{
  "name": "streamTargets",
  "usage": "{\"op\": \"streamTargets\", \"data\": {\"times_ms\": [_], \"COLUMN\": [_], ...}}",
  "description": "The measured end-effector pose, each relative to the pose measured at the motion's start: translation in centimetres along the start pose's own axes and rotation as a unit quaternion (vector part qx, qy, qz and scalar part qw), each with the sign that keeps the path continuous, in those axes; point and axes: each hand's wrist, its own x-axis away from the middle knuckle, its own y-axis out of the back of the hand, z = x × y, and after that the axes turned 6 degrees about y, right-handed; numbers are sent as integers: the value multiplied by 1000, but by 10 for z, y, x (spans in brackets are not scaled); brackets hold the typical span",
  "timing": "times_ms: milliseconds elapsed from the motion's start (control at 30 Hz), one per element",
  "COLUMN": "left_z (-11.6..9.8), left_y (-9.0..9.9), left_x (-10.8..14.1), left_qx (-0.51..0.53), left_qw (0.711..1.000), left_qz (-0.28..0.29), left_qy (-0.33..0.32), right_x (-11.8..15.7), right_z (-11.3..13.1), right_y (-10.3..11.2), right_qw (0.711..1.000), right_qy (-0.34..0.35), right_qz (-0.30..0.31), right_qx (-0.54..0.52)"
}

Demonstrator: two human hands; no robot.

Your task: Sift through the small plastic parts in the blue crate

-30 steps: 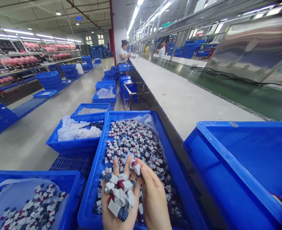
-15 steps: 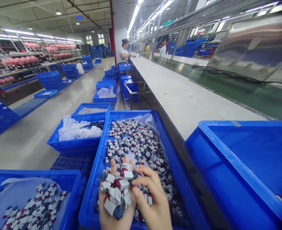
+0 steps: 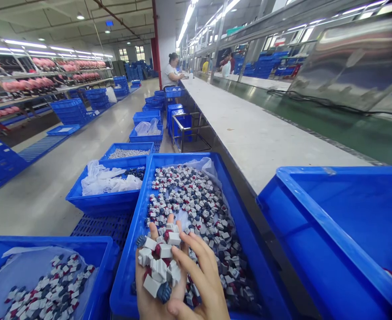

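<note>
My left hand [image 3: 146, 306] is palm up, cupped under a pile of small white, red and dark blue plastic pieces [image 3: 158, 269]. Fingertips of my right hand [image 3: 204, 271] touch the pile's right side; its fingers are spread, with no piece visibly gripped between them. Both hands are above the near part of a long blue bin [image 3: 129, 253], which holds a great many of the same loose pieces [image 3: 196, 195] on a clear plastic liner.
A blue bin [image 3: 106, 253] at lower left holds similar pieces. Another blue bin [image 3: 282, 178] stands at right beside the long white table [image 3: 242, 129]. More bins line the aisle. A person [image 3: 171, 73] sits at the table's far end.
My right hand's fingers have opened wider and shifted slightly left over the pile. My left hand, with the pieces, has moved slightly left.
</note>
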Motion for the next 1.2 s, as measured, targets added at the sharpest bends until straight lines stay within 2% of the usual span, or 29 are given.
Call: {"op": "streamTargets", "data": {"times_ms": [233, 467, 567, 667, 800, 900, 967, 1067, 1133, 1200], "left_z": [2, 8, 8, 6, 4, 4, 3, 3, 5, 10], "left_y": [0, 10, 7, -2, -6, -6, -7, -13, -16, -15], "left_x": [1, 5, 5, 4, 4, 3, 2, 0, -1, -1], "left_qx": [-17, -20, -13, -7, 15, 26, 6, -35, -40, -61], "left_qw": [997, 996, 995, 995, 995, 993, 991, 985, 984, 980], "left_qz": [-68, -78, -83, -90, -95, -97, -121, -165, -174, -187], "left_qy": [18, 46, 44, 38, 39, 57, 58, 31, 21, 10], "right_x": [-4, -6, -7, -8, -7, -6, -5, -5, -6, -6], "right_z": [4, 8, 11, 10, 6, 4, 5, 7, 7, 5], "right_y": [-2, -1, -2, -1, 3, 3, 1, -1, -2, -2], "right_qw": [999, 996, 995, 995, 998, 998, 994, 972, 955, 951], "right_qy": [-26, -67, -80, -74, -33, -30, -52, -149, -215, -236], "right_qz": [21, 52, 46, 41, 38, 9, -26, -91, -130, -151], "right_qx": [-5, -35, -49, -50, -44, -55, -95, -160, -158, -127]}}
